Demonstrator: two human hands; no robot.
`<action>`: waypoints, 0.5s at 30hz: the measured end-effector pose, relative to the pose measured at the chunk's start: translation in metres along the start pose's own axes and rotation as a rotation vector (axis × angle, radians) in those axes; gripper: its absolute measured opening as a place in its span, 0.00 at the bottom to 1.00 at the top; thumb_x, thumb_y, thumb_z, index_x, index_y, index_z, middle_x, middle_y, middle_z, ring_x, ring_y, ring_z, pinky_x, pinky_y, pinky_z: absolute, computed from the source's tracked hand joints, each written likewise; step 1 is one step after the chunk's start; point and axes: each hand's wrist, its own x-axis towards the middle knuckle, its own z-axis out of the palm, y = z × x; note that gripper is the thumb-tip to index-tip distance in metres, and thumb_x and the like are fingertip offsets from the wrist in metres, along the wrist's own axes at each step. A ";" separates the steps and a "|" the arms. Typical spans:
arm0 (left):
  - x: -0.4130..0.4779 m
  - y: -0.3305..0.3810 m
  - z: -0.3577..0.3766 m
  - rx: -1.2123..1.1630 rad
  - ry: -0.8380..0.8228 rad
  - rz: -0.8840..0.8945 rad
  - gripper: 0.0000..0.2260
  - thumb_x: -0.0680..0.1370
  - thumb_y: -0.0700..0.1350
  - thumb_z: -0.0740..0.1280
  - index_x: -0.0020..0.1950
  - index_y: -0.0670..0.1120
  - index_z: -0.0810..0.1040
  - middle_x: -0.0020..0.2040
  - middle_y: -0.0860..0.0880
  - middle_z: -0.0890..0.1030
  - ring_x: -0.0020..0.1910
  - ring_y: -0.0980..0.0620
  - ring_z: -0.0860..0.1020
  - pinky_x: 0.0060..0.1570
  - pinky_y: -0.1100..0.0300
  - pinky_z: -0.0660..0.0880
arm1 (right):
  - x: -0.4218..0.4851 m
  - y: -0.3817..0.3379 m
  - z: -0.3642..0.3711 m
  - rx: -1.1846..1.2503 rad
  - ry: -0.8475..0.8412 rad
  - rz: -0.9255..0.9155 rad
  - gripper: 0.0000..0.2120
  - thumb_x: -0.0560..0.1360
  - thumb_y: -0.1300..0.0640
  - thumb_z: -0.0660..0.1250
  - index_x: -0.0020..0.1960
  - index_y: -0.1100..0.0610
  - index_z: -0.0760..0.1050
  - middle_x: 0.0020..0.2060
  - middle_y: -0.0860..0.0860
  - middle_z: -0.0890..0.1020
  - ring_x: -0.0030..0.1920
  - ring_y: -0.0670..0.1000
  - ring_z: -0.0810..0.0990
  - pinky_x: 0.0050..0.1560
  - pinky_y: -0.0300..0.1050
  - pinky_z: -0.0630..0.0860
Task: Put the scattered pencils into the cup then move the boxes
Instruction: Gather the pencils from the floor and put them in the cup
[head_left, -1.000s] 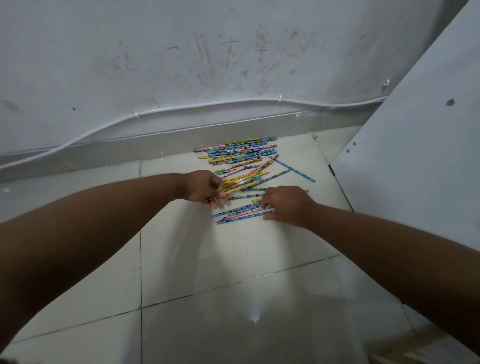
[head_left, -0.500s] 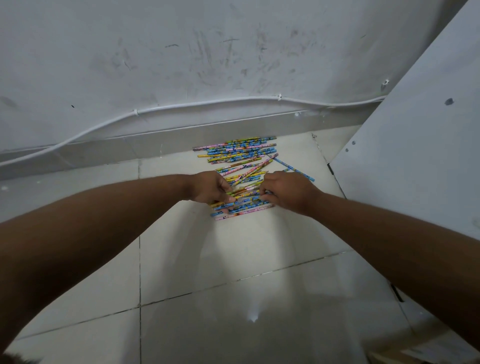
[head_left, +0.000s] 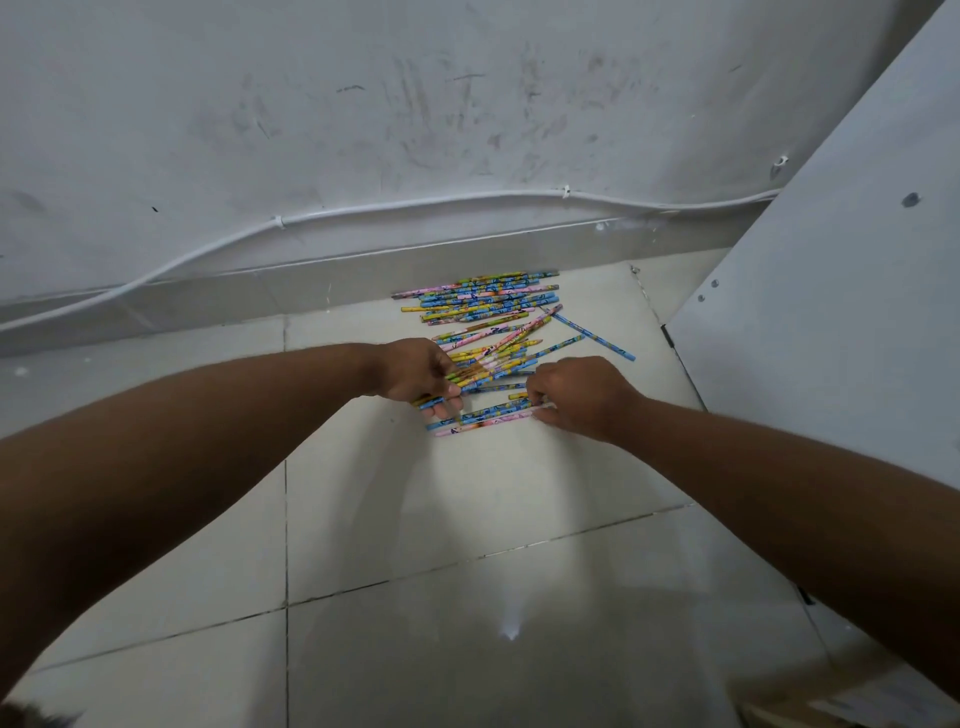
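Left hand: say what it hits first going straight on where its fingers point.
The left hand, gripping a pencil bundle, points right. It would first meet the loose pencils between the hands, then probably the right hand.

Thin pencils (head_left: 488, 306) patterned blue, yellow and pink, flat on the floor (head_left: 467, 493) near its far edge, farthest ones in a neat row, middle ones crossed in a heap, some gripped by the left hand (head_left: 415, 371), nearest few side by side, ends pinched by the right hand (head_left: 582, 395)
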 end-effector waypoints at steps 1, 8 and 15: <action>0.000 -0.001 0.000 -0.056 0.001 -0.013 0.11 0.83 0.43 0.68 0.58 0.36 0.81 0.53 0.46 0.87 0.45 0.45 0.85 0.50 0.51 0.82 | -0.001 -0.002 0.004 -0.035 -0.063 0.019 0.09 0.76 0.44 0.68 0.51 0.48 0.78 0.49 0.47 0.83 0.48 0.53 0.82 0.40 0.44 0.68; -0.001 -0.001 0.002 -0.092 0.075 -0.001 0.08 0.83 0.40 0.67 0.58 0.35 0.79 0.49 0.48 0.87 0.41 0.55 0.85 0.51 0.49 0.80 | -0.002 -0.002 0.017 -0.173 -0.178 -0.059 0.07 0.83 0.48 0.61 0.54 0.50 0.76 0.46 0.49 0.83 0.45 0.55 0.83 0.45 0.48 0.79; 0.000 0.008 0.007 0.128 0.079 0.055 0.09 0.81 0.48 0.71 0.52 0.42 0.83 0.40 0.53 0.84 0.39 0.55 0.78 0.43 0.60 0.74 | 0.002 0.007 -0.008 -0.021 0.029 -0.062 0.07 0.83 0.46 0.60 0.52 0.47 0.75 0.45 0.45 0.81 0.45 0.50 0.79 0.37 0.45 0.63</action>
